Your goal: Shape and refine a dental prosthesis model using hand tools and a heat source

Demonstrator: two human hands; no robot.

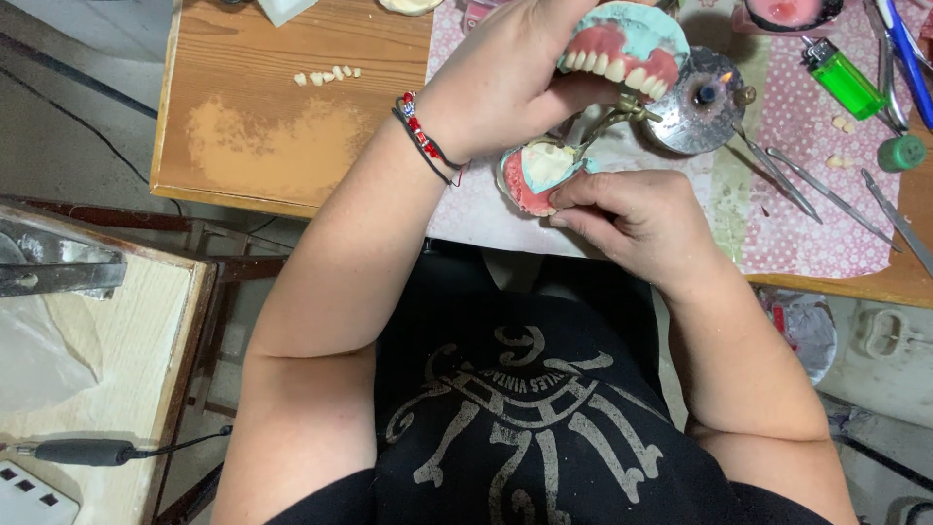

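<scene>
Left hand raised over the desk, fingers curled shut around the upper denture model, pink gum and a row of white teeth facing the camera, pale green plaster base behind. Right hand lower, just at the near desk edge, fingertips pinched closed on the lower denture model, pink wax rim around a whitish-green core. Both halves joined by a brass-coloured hinged frame between them, opened wide. Beaded and black cord bracelets on the left wrist. Just behind the models, a small round metal burner with a tiny flame, resting on a pink dotted cloth. Farther right on the cloth, a green lighter, several slim metal instruments, a green cap. On bare wood to the left, well apart from the hands, a short row of loose false teeth beside a worn pale patch.
</scene>
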